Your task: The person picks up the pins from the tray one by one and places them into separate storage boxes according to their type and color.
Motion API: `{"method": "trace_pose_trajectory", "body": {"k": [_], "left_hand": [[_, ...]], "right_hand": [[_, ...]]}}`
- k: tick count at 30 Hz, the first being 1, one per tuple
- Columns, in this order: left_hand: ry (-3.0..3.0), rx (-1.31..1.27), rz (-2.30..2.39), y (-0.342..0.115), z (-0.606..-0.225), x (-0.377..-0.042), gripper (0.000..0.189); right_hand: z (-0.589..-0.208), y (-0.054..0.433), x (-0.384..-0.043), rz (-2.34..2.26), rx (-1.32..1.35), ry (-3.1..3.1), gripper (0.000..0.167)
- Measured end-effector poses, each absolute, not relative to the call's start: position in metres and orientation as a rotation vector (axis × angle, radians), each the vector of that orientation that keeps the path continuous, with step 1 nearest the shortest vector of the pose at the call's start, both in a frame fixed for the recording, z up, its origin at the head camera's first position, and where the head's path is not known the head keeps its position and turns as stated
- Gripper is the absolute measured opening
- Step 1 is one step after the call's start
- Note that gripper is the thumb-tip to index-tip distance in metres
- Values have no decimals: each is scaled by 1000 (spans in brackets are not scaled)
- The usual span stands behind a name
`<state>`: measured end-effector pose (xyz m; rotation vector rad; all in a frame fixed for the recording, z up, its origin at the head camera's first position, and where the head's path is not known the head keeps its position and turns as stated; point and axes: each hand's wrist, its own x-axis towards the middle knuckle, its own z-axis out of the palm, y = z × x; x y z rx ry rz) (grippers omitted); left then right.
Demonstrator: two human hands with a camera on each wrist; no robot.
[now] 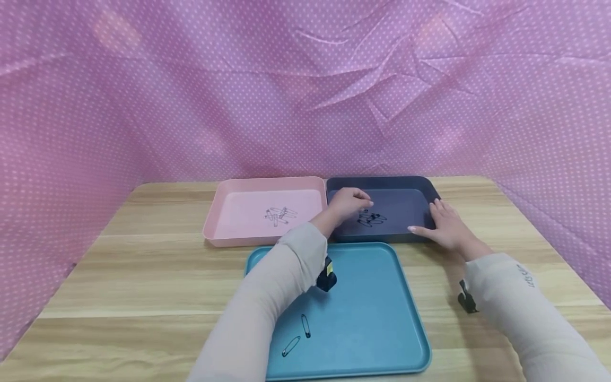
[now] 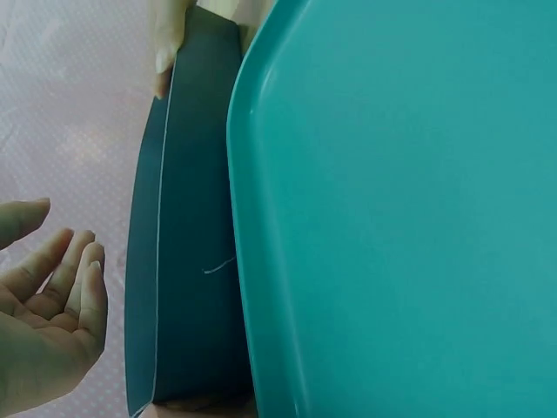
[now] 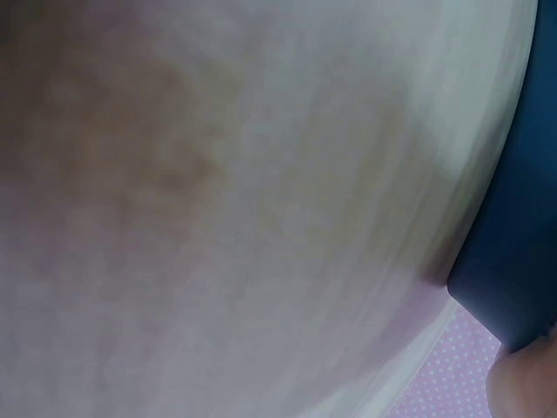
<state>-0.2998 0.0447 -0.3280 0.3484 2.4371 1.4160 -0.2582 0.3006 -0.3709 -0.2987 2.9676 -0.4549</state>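
My left hand (image 1: 350, 203) hovers over the left part of a dark blue tray (image 1: 406, 204). In the left wrist view its fingers bend loosely, the thumb stands apart from them, and nothing shows between them. Below and beside it, several black safety pins (image 1: 371, 218) lie in a pile in that tray. At the tray's right front corner, my right hand (image 1: 447, 227) rests against the rim with its fingers spread. Two safety pins (image 1: 291, 346) lie apart on a teal tray (image 1: 363, 307), near my left forearm.
A pink tray (image 1: 243, 212) stands left of the dark blue one, with several safety pins (image 1: 280, 215) heaped in it. The teal tray lies in front of both on a wooden table (image 1: 157, 276). Pink dotted cloth (image 1: 286, 106) hangs behind and at the sides.
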Motion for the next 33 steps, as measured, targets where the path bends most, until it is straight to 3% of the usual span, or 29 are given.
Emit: {"method": "trace_pose_trajectory", "body": {"k": [13, 33], "left_hand": [[2220, 276, 1555, 14, -322, -278, 16], [2168, 391, 1452, -32, -306, -249, 26]], "right_hand": [[-370, 300, -258, -461, -296, 2961, 100], [-368, 299, -259, -458, -287, 2950, 100]]}}
